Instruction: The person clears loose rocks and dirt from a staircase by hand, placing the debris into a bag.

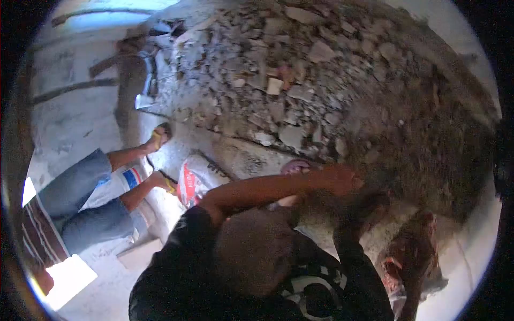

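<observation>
My left hand (pixel 345 179) reaches across to the right, over the near edge of a heap of soil and broken stone (pixel 300 80). Close below it is my right hand (pixel 372 207), dark and smeared. The fingers of both hands are blurred, and whether they hold anything cannot be made out. Dark loose soil (pixel 428 160) lies just beyond them. Under my left forearm shows a foot in a pinkish sandal (pixel 295 167). A rounded brown shape (pixel 254 251), too dim to identify, fills the lower middle against black clothing with white print.
At left, a person in denim shorts (pixel 96 214) and yellow-strapped sandals is beside a red and white printed sack (pixel 195 179). A tool with a pale metal blade (pixel 144 100) lies by the heap. Low on the right, a dark limb is beside a reddish object (pixel 393 270).
</observation>
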Tool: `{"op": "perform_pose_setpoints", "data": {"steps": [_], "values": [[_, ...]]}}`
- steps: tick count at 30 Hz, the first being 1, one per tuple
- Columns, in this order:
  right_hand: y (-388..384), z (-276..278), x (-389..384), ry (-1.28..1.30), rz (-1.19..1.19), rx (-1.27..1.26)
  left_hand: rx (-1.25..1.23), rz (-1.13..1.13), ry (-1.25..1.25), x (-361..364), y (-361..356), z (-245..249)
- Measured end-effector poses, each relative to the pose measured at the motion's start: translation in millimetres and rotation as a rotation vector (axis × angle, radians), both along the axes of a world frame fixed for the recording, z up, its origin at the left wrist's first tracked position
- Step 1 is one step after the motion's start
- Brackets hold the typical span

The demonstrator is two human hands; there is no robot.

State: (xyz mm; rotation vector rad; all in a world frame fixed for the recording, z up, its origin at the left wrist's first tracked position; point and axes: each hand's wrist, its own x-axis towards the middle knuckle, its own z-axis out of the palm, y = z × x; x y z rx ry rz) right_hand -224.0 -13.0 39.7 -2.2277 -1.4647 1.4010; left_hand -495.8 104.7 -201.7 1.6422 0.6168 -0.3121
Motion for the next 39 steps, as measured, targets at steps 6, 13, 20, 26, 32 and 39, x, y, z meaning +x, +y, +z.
{"op": "perform_pose_setpoints", "data": {"steps": [6, 13, 20, 26, 32, 39], "values": [[56, -50, 21, -0.299, 0.284, 0.011, 0.727, -0.085, -0.076, -60, 1, -47], [67, -87, 36, -0.308, 0.304, 0.04, 0.407, 0.109, 0.387, -137, 30, 50], [82, -108, 60, -0.315, 0.289, 0.102, 0.577, 0.146, 0.588, -213, 72, 35], [91, -101, 58, -0.198, 0.319, 0.126, 0.591, 0.301, 0.953, -268, 87, 48], [48, -107, 95, -0.149, 0.195, 0.112, 0.938, 0.043, 0.98, -329, 125, 69], [-15, -123, 102, -0.072, -0.375, 0.072, 1.06, 0.63, 0.811, -345, 176, 122]]}}
